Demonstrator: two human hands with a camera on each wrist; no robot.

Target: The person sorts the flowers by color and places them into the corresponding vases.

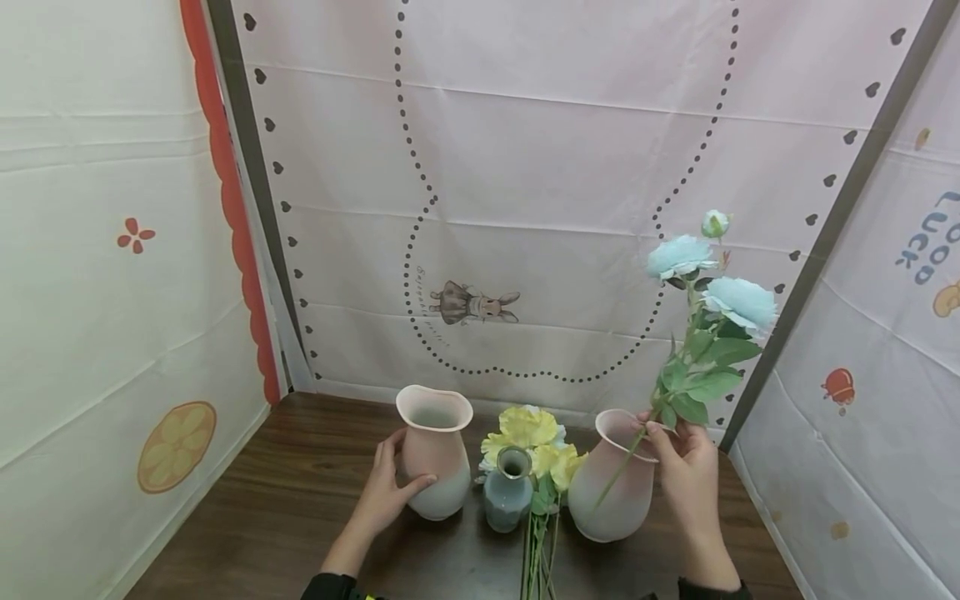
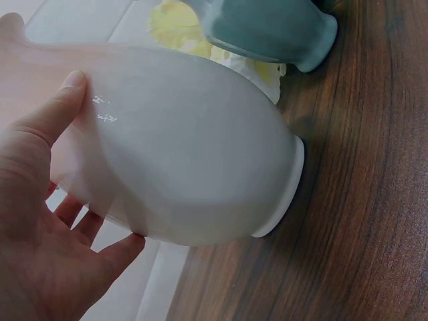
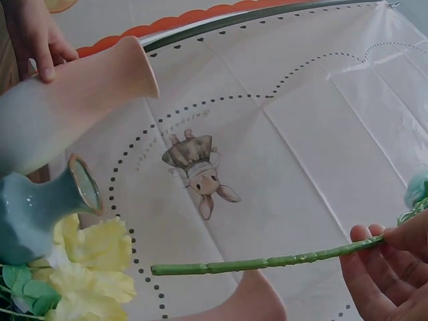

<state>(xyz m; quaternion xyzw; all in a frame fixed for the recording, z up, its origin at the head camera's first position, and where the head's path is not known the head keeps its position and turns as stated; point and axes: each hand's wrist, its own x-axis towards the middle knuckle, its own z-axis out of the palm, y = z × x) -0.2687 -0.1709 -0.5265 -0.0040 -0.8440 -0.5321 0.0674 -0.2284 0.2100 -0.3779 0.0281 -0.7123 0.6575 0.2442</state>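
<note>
On the left of the table, my left hand [image 1: 390, 483] grips a pink-and-white vase [image 1: 437, 450], thumb on one side and fingers on the other. The left wrist view shows this vase [image 2: 194, 147] close up, standing on its base. My right hand [image 1: 688, 462] pinches the green stem [image 3: 281, 260] of an artificial flower branch with pale blue blooms [image 1: 738, 304] and leaves. Its bare stem end slants down across a second pink-and-white vase [image 1: 611, 496] on the right, overlapping its rim in the head view.
Between the two vases stands a small blue-grey vase [image 1: 507, 500]. Yellow artificial flowers [image 1: 528, 427] lie behind and beside it, their stems [image 1: 536, 550] running toward the front edge of the dark wooden table [image 1: 247, 508]. Printed cloth panels [image 1: 525, 167] enclose the back and sides.
</note>
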